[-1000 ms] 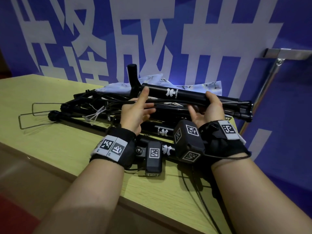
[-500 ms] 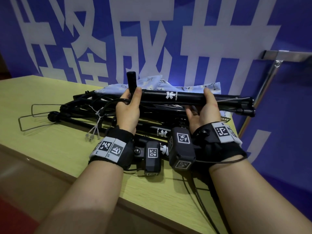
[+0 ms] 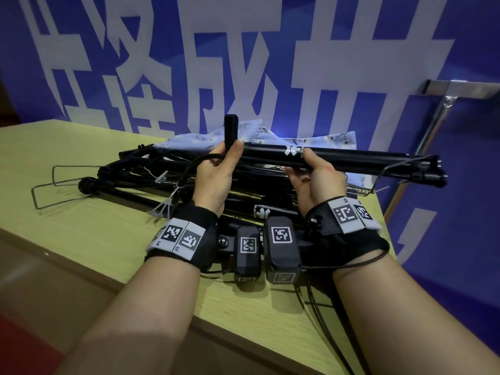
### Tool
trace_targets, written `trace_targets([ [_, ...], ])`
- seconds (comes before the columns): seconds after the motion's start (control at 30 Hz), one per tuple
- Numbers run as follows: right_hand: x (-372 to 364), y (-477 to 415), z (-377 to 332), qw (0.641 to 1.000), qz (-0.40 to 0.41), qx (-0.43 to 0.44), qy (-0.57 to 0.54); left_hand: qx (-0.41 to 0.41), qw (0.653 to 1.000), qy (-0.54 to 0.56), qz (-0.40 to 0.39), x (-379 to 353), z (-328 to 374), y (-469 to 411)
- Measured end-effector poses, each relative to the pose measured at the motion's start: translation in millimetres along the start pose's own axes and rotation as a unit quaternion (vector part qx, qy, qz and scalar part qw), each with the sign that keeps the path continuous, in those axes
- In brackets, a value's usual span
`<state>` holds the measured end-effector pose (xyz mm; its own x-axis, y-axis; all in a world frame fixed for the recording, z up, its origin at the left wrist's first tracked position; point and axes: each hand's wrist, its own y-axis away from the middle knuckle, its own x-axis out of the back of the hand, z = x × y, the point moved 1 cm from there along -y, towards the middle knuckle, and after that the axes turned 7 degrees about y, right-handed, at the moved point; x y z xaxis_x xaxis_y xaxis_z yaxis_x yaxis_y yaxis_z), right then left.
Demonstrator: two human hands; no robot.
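A black folded stand point(image 3: 351, 161) with a white logo is lifted above a pile of similar black stands point(image 3: 151, 182) on the wooden table point(image 3: 89, 228). My left hand point(image 3: 213, 177) grips its left end, right where a short black handle point(image 3: 230, 131) sticks upright. Around the tube's middle, just right of the logo, curl the fingers of my right hand point(image 3: 313, 182). The tube runs level, and its folded legs reach out to the right. Both wrists wear black bands with square code tags.
A pale blue patterned cloth point(image 3: 270, 138) lies behind the pile. Thin wire loops point(image 3: 56, 185) stick out to the left on the table. A blue banner point(image 3: 243, 63) with big white characters fills the back. A metal rail point(image 3: 438, 117) stands at the right.
Both hands have closed round the top stand and raised it a little off the pile. My left hand has shifted up to the handle joint, my right hand towards the logo.
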<state>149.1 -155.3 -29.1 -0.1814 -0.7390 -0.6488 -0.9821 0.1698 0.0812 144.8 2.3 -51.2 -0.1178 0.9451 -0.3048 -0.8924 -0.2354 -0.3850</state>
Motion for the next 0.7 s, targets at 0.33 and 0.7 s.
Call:
trace_targets([
  [0.33,4.5,-1.8,-4.5,0.999,0.040,0.011,0.007,0.031,0.997,0.072,0.020,-3.1,-2.7,-1.4],
  [0.7,-0.2,5.4,-3.8,0.998,0.051,0.019,0.036,0.052,0.988,0.105,0.102,-0.2,-2.9,-0.3],
])
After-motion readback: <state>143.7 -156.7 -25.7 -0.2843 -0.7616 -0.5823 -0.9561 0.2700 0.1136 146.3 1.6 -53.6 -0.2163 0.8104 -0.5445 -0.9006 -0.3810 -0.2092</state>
